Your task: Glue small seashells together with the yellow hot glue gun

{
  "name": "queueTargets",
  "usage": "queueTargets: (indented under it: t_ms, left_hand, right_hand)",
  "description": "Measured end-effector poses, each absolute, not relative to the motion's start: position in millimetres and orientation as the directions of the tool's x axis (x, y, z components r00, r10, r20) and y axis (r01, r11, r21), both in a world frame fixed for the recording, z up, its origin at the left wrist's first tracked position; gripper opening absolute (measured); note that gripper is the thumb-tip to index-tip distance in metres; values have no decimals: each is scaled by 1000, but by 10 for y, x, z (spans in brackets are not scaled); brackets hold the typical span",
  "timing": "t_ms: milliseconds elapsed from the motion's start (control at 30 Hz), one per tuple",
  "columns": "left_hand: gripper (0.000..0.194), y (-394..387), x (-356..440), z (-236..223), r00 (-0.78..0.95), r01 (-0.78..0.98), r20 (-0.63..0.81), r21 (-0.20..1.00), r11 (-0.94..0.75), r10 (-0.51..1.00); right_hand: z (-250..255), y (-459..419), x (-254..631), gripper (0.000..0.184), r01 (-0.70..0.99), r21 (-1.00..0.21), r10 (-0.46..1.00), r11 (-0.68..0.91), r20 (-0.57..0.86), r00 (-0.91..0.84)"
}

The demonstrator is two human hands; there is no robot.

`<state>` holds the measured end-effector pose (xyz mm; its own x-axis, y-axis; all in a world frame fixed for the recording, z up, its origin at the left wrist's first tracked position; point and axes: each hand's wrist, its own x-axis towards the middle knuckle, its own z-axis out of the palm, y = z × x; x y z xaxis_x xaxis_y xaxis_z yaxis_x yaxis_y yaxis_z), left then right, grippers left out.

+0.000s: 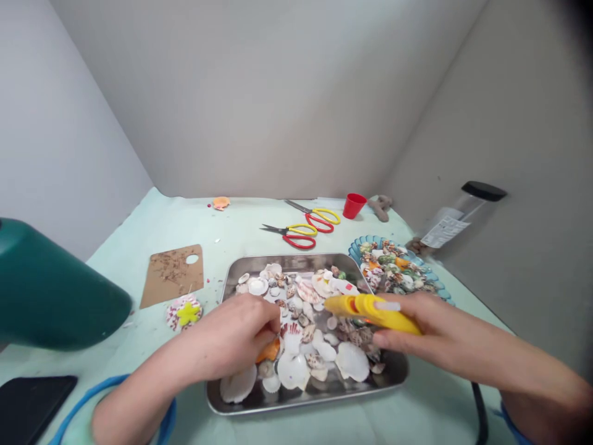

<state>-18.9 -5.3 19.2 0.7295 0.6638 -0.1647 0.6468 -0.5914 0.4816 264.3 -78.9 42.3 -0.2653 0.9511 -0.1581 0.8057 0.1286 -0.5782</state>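
Observation:
My left hand (241,334) is over the left side of a metal tray (306,405), fingers curled into a pinch. An orange shell (269,351) shows just beneath its thumb; whether the fingers grip it or anything else is hidden. Many seashells lie in the tray, among them a white scallop shell (352,361) and a striped one (291,337). Over the tray's right side, my right hand (412,318) is closed around a yellow glue gun (370,309) with a translucent glue stick in it. The glue gun's nozzle is not clearly visible.
Behind the tray lie two pairs of scissors (299,238) and a red cup (354,206). A blue dish (359,244) of small shells stands right, beside a clear container (463,213). At left are brown cardboard (173,272), a decorated disc (184,312) and a large green object (55,290).

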Motion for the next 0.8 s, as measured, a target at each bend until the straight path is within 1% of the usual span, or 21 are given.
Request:
queueTargets:
  t_ms: [100, 200, 267, 367, 433, 500, 567, 633, 667, 733, 800]
  left_hand:
    - [20, -19, -201, 197, 702, 665, -114, 456, -591, 703]
    - [21, 24, -213, 187, 667, 700, -77, 405, -588, 741]
    - [21, 48, -223, 180, 654, 717, -66, 372, -590, 754]
    - [22, 79, -246, 208, 625, 745, -60, 341, -573, 778]
    - [21, 100, -274, 260, 554, 795, -46, 326, -511, 832]
    - [20, 122, -310, 327, 468, 840, -10, 314, -442, 884]
    - [20, 139, -343, 381, 423, 857, 32, 311, -411, 906]
    - [19, 146, -362, 402, 417, 857, 40, 314, -408, 908]
    - [20, 143, -364, 398, 430, 853, 25, 318, -415, 903]
    - [20, 126, -354, 364, 491, 826, -20, 328, -458, 871]
    - [20, 95, -331, 314, 577, 778, -60, 344, -525, 815]
  right_hand:
    - [418, -695, 2628, 33, 834, -544, 949, 92, -207, -240]
    - [424, -515, 2449, 34, 829, -554, 972, 78, -143, -187]
    - [396, -368, 2287, 32, 822, -562, 973, 93, -124, -194]
    - [310, -192, 2069, 28, 802, -583, 964, 131, -115, -241]
    - [269, -139, 1972, 25, 784, -600, 951, 155, -123, -282]
    - [275, -139, 1935, 25, 753, -633, 917, 180, -168, -361]
    - [325, -175, 1963, 27, 702, -685, 844, 197, -245, -476]
    - [384, -227, 2046, 31, 657, -730, 766, 188, -310, -564]
    - [406, -252, 2100, 32, 659, -732, 764, 173, -323, -559]
    - [420, -300, 2221, 33, 700, -702, 804, 133, -337, -490]
    - [405, -344, 2345, 34, 752, -648, 847, 116, -330, -416]
